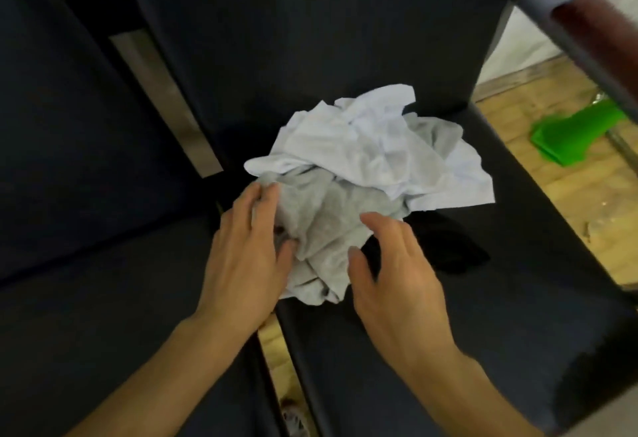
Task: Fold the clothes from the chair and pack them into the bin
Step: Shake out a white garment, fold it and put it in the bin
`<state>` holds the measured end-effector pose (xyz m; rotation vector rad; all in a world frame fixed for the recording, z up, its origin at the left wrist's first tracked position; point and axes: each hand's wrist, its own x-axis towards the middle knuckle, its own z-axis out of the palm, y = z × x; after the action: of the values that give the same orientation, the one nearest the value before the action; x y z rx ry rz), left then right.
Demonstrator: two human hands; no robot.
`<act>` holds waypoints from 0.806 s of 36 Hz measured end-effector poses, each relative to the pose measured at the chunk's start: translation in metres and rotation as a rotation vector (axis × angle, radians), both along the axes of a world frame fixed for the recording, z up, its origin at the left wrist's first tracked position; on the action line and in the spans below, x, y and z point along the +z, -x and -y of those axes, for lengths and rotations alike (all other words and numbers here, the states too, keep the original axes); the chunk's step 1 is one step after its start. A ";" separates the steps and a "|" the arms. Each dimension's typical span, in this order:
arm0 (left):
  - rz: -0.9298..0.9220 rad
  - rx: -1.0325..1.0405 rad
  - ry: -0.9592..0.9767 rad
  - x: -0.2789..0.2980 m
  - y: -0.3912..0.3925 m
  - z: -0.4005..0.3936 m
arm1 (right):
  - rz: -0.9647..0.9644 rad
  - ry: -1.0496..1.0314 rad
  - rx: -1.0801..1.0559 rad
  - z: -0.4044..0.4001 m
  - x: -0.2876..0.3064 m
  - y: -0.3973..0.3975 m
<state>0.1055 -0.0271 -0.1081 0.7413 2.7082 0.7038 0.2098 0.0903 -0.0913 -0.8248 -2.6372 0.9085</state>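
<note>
While both hands work at the near edge of the heap, the left hand lies at lower centre-left of the frame, its fingers spread and only lightly bent over the grey garment, pressing on it rather than closing round a fold. Right of it, the right hand hovers with relaxed fingers, thumb touching the grey cloth, fingertips over a dark garment that barely stands out from the black seat of the chair. The crumpled clothes sit mid-frame on that seat, the pale blue garment lying on top and behind the grey one. No bin is in view. As a judgement, the risks are plain: the pieces are tangled, so lifting the grey one could drag the blue one off the seat toward the floor at right, where a green object lies; and the dark piece could be overlooked against the upholstery. The heap has no clear front; its long axis runs roughly from lower left to upper right, and no collar or hem can be told.
</note>
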 end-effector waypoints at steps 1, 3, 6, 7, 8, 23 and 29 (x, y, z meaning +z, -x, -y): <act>-0.003 0.002 -0.025 0.003 0.001 -0.006 | 0.016 0.009 0.004 -0.001 0.001 0.003; -0.020 0.002 -0.044 0.000 0.008 -0.017 | 0.102 0.036 0.026 -0.008 -0.004 0.017; -0.116 -0.052 -0.074 -0.010 0.010 -0.031 | 0.238 0.039 -0.005 -0.034 -0.014 0.041; -0.122 -0.055 -0.095 -0.014 0.009 -0.034 | 0.256 0.030 -0.027 -0.043 -0.017 0.049; -0.105 -0.060 -0.114 -0.016 0.007 -0.036 | 0.281 -0.007 -0.035 -0.052 -0.021 0.056; 0.084 -0.049 0.075 0.138 0.038 -0.082 | -0.010 -0.150 0.056 -0.120 0.172 0.090; -0.047 -0.101 -0.201 0.316 0.039 -0.113 | -0.017 -0.203 0.219 -0.123 0.354 0.090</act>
<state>0.0660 0.0860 0.2078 0.9446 2.6452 0.9543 0.1195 0.2130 0.2628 -0.4857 -2.7856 0.6750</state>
